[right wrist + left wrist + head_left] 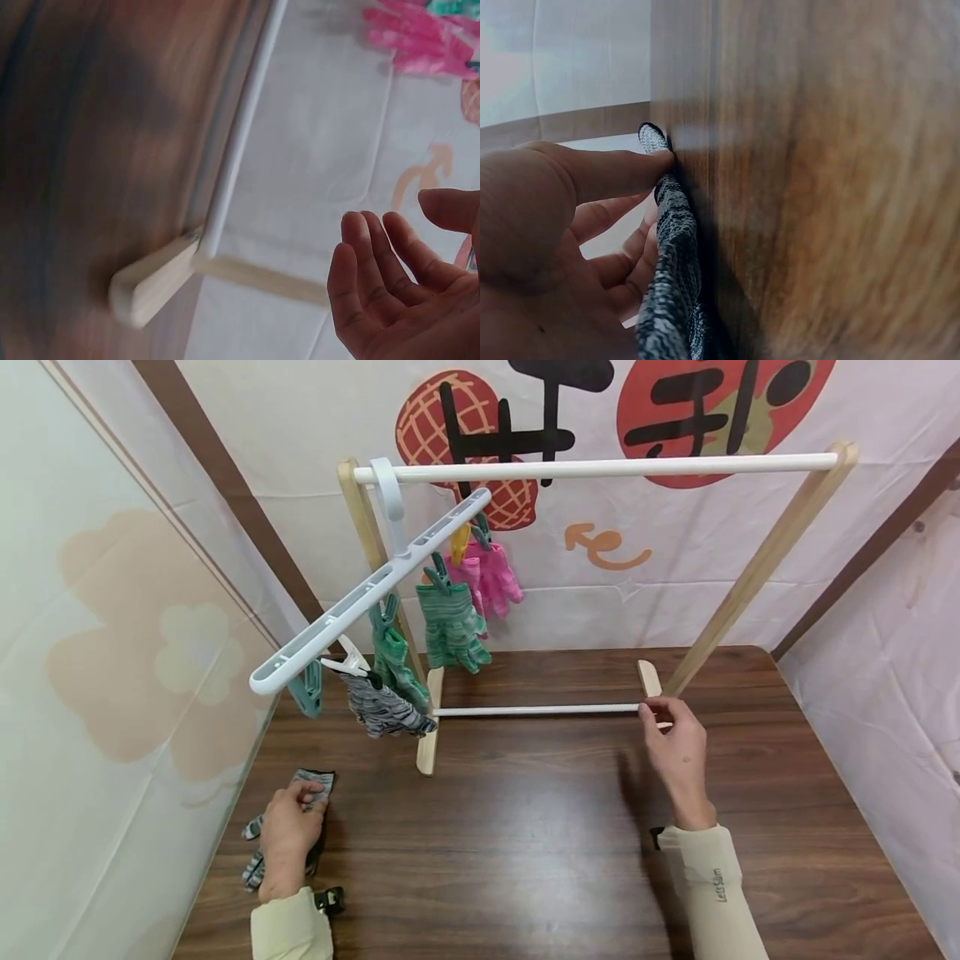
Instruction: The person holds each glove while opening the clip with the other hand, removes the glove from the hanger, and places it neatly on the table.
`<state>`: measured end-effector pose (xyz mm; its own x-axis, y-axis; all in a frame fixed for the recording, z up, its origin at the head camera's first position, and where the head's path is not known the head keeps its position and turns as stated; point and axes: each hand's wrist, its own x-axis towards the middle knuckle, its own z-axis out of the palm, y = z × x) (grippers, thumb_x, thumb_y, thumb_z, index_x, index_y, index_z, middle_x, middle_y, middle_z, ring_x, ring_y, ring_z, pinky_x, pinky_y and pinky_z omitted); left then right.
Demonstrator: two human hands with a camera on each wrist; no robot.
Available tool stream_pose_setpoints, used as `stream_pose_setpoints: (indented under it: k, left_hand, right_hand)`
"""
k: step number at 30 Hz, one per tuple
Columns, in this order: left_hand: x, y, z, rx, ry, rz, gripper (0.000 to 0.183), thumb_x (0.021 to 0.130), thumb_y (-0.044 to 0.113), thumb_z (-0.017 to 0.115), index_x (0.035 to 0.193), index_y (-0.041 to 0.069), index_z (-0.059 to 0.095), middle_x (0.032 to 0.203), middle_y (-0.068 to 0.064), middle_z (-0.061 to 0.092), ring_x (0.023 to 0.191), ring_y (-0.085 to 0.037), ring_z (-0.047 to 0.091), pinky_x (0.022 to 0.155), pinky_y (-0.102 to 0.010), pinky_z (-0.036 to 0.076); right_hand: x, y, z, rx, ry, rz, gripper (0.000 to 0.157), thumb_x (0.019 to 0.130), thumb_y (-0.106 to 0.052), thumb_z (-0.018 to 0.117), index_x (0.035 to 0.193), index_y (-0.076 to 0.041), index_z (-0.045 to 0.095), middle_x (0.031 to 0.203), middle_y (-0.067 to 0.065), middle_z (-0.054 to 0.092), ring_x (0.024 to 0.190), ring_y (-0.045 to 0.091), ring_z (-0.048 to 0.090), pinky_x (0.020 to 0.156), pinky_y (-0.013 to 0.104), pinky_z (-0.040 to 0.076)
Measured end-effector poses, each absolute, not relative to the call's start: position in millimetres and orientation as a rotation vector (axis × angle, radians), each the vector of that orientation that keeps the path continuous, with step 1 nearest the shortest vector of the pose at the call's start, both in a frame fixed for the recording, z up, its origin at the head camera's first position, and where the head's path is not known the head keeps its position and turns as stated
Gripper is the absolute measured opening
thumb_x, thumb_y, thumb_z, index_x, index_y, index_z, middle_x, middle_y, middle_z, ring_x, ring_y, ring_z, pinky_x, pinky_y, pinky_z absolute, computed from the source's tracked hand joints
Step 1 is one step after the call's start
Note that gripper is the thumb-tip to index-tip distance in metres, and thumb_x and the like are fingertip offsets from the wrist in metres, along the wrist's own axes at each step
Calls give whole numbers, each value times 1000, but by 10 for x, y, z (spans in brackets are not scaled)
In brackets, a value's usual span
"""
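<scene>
In the head view, my left hand (291,828) is over a grey-and-black knit glove (313,783) lying on the table. The left wrist view shows the thumb tip right at the edge of the glove (671,232), with the other fingers loosely bent beside it. My right hand (678,747) holds nothing; in the head view it overlaps the right end of the rack's lower bar (536,710). In the right wrist view this hand (405,292) has its thumb and fingers apart, away from the bar (244,135).
A pale hanger (345,610) hangs from the rack's upper bar (600,468). Clipped to it are a grey glove (382,706), green gloves (450,622) and pink gloves (495,572). A teal clothespin (306,689) at its near end holds nothing. Wooden legs (757,572) support the rack.
</scene>
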<state>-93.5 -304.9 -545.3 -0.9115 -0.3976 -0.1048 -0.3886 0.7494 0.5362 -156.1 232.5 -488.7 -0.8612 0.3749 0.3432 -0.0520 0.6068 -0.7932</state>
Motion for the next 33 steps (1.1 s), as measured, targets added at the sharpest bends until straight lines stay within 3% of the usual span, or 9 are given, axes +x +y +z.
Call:
stream_pose_setpoints:
  k: [7,15,18,24,33]
  left_hand:
    - [-968,-3055,-5486,666,-2930,-881,18,101,15,65,117,7,69,112,-19,59,99,-35,58,74,-46,43]
    - [-955,-3049,-5482,668,-2922,-868,19,100,15,66,117,7,69,112,-20,60,100,-37,59,76,-49,44]
    - [-950,-3049,-5477,673,-2921,-862,19,100,15,66,117,7,69,112,-20,60,100,-38,59,77,-50,44]
    - [-954,-3048,-5476,670,-2930,-868,19,101,16,65,118,7,68,113,-20,60,101,-39,59,77,-52,45]
    - [-945,-3053,-5481,635,-2929,-871,20,100,15,65,118,6,68,112,-20,60,101,-38,58,79,-51,44]
  right_hand:
    - [-1532,2567,-4958,-408,-2366,1079,23,101,-21,69,112,-1,75,100,19,76,74,-7,52,68,5,38]
    - [-1504,2785,-5068,-561,-2438,1073,30,102,-30,66,114,-3,73,103,18,77,71,-19,44,70,18,40]
    - [-1520,2854,-5092,-607,-2472,1070,34,102,-34,65,117,-4,72,108,17,76,77,-11,51,73,24,42]
    - [-1573,2945,-5112,-650,-2566,1064,45,103,-42,60,124,-2,66,118,18,69,101,29,67,77,38,45]
    - [-1637,3006,-5151,-625,-2652,1098,56,105,-47,57,135,0,59,127,22,63,113,38,66,84,42,46]
